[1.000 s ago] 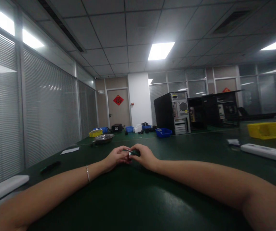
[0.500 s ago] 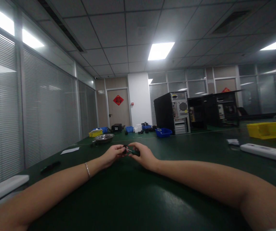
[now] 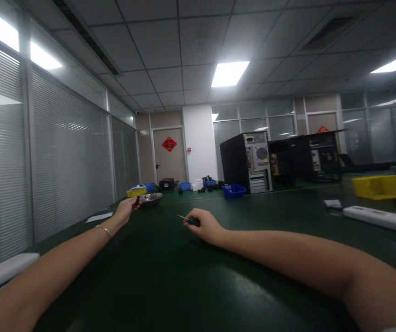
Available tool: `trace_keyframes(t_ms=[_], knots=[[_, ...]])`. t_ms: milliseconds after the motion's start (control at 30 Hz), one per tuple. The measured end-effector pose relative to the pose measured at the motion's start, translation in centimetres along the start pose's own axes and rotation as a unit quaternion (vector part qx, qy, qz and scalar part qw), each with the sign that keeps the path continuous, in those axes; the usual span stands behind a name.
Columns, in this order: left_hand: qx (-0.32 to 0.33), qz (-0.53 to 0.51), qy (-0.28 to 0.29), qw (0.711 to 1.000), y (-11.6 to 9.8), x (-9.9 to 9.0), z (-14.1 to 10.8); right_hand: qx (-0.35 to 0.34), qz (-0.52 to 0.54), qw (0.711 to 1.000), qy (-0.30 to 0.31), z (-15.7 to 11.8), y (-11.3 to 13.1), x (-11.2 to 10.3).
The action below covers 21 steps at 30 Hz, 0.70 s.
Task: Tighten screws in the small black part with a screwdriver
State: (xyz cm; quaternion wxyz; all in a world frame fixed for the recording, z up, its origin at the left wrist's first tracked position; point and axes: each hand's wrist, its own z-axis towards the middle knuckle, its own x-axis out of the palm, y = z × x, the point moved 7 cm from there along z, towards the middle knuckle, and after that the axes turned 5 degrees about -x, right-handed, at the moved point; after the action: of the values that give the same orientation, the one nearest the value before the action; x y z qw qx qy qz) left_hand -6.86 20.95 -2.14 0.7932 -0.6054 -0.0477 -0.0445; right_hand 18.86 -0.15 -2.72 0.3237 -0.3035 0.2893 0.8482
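While the right hand (image 3: 205, 227) gripped a screwdriver (image 3: 193, 222), the left hand (image 3: 125, 210) pinched a dark piece (image 3: 137, 200) toward the bench's (image 3: 163, 272) left edge.

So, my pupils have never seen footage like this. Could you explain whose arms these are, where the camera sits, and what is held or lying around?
There is no machine: these are a person's bare arms, seen by a camera worn on that person's head. The left hand holds a small dark piece by a metal bowl; whether they touch is unclear. The right hand holds a screwdriver, its tip pointing left. On the green table are white paper, a blue bin, a yellow bin and a computer tower.
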Motion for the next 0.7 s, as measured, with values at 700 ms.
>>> trace_keyframes(t_ms=[700], knots=[[0.000, 0.221, 0.372, 0.902, 1.8, 12.8, -11.9, 0.087, 0.118, 0.989, 0.019, 0.7, -5.3, 1.1]])
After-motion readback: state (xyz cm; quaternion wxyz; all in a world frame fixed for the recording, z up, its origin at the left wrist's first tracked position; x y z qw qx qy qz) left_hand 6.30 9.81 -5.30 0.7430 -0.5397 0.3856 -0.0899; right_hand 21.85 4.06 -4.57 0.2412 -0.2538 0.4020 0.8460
